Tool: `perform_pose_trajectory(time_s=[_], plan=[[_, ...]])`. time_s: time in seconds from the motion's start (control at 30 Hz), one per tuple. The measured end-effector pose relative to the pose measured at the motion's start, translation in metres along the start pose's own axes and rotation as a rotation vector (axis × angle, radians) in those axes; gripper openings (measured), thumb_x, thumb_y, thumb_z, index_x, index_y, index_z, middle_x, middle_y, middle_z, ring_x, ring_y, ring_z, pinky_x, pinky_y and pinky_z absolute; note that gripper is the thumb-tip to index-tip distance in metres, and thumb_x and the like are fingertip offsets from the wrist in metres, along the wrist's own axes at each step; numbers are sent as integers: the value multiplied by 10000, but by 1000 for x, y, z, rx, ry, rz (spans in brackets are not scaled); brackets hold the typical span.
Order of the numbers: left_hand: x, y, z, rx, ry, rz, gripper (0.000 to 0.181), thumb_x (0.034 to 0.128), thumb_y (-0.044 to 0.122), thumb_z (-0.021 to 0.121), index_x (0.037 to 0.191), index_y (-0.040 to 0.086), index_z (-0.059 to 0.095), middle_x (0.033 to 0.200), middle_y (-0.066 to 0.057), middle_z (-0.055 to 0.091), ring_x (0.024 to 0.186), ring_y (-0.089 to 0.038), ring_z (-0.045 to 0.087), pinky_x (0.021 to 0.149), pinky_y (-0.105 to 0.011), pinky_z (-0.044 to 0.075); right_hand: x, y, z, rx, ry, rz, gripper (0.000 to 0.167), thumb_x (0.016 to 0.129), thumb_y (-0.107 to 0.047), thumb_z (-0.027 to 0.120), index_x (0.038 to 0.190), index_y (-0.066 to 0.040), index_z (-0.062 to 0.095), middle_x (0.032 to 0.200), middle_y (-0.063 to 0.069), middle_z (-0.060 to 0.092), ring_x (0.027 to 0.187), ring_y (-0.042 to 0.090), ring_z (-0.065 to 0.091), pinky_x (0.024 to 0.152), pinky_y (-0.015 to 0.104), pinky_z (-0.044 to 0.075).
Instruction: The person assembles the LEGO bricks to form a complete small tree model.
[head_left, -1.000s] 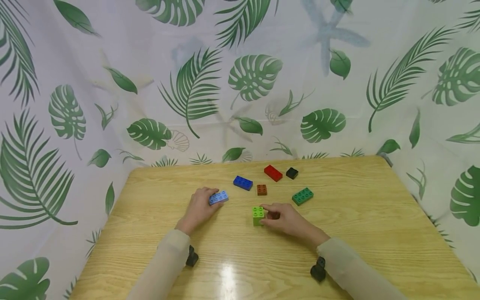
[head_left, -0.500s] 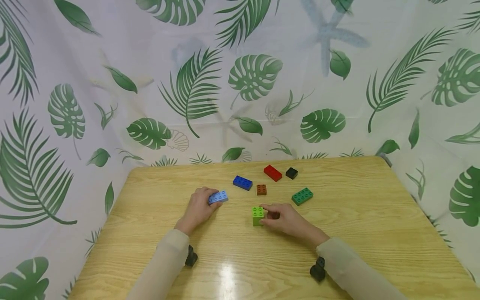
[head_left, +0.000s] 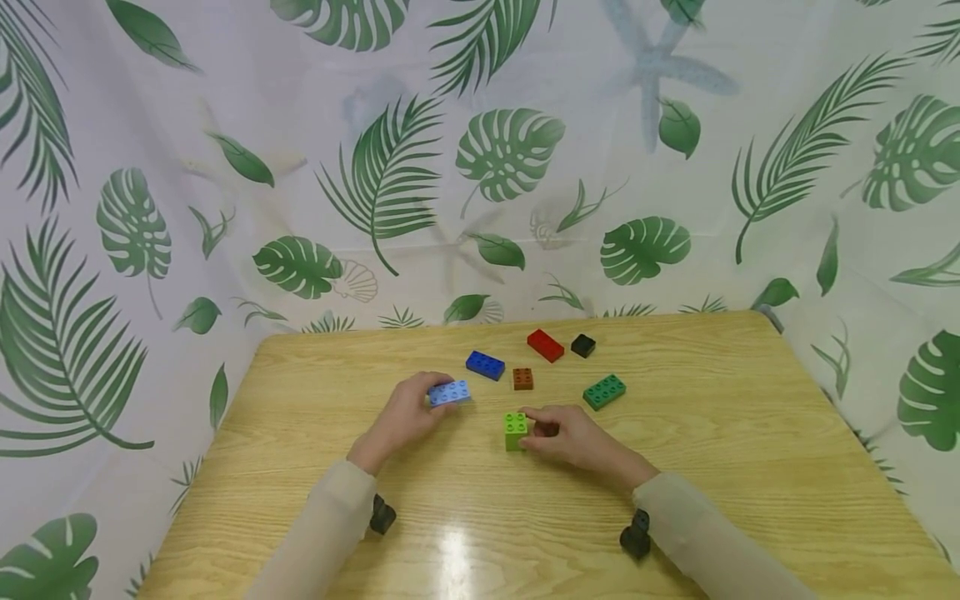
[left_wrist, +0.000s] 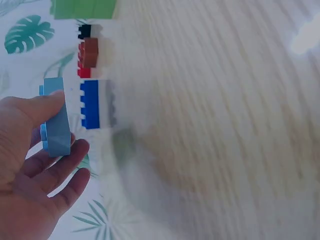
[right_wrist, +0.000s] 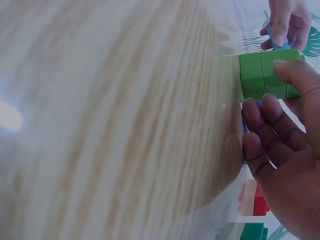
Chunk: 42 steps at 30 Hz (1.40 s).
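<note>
My left hand (head_left: 401,415) pinches a light blue toy building brick (head_left: 449,392) with two rows of studs. In the left wrist view the thumb lies across this brick (left_wrist: 57,122), which is held off the table with its studs toward the palm. To the right, a lime green stack of square bricks (head_left: 515,432) stands upright on the table, and seams between its layers show in the right wrist view (right_wrist: 255,77). The thumb and fingers of my right hand (head_left: 573,439) grip the stack from its right side.
Behind the hands lie a dark blue brick (head_left: 485,365), a small brown brick (head_left: 522,379), a red brick (head_left: 545,345) and a small black brick (head_left: 583,346). A green brick (head_left: 604,391) is at right. A leaf-patterned curtain (head_left: 450,192) surrounds the wooden table (head_left: 712,400).
The left hand has picked up the light blue brick and moved it a little right, toward the lime green stack. The right hand and the stack have stayed in place.
</note>
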<state>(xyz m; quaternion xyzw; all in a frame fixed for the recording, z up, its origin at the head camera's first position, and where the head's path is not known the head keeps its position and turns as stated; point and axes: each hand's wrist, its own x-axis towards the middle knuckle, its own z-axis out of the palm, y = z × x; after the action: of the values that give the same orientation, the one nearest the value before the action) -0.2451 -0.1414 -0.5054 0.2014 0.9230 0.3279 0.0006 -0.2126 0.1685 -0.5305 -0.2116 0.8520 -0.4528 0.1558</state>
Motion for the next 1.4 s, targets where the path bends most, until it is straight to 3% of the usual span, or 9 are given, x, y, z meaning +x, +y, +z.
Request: perform_pose_trajectory(time_s=[0.23,0.57,0.87,1.4], plan=[[-1,17,-2,-29,-50,64,376,958,135,787,1307,37,688,1252,-128,736,1052,-222,691,926,-429,576,0,-2,-2,-6,-5,-9,610,998,-289,751,1502,-6,557,906,8,607,819,151,516,658,242,423],[-3,36,3,-48,-125,129,377,971,174,780,1311,45,680,1247,-107,732,1028,-185,678,888,-376,577,1,-1,-1,-28,-8,6,618,991,-313,759,1508,-39,562,894,-22,610,815,130,530,671,233,428],[-4,46,7,-57,-158,176,381,960,158,791,1306,37,684,1237,-101,735,1018,-174,681,870,-319,561,1,2,-1,-27,-8,-25,617,994,-305,756,1505,-22,559,884,-16,622,791,119,528,665,231,432],[-3,55,9,-43,-238,196,402,980,201,775,1336,44,675,1280,-104,728,1030,-165,671,876,-317,555,1,2,-2,-46,-3,-40,603,992,-283,758,1496,-11,568,872,-10,618,780,128,526,656,236,428]])
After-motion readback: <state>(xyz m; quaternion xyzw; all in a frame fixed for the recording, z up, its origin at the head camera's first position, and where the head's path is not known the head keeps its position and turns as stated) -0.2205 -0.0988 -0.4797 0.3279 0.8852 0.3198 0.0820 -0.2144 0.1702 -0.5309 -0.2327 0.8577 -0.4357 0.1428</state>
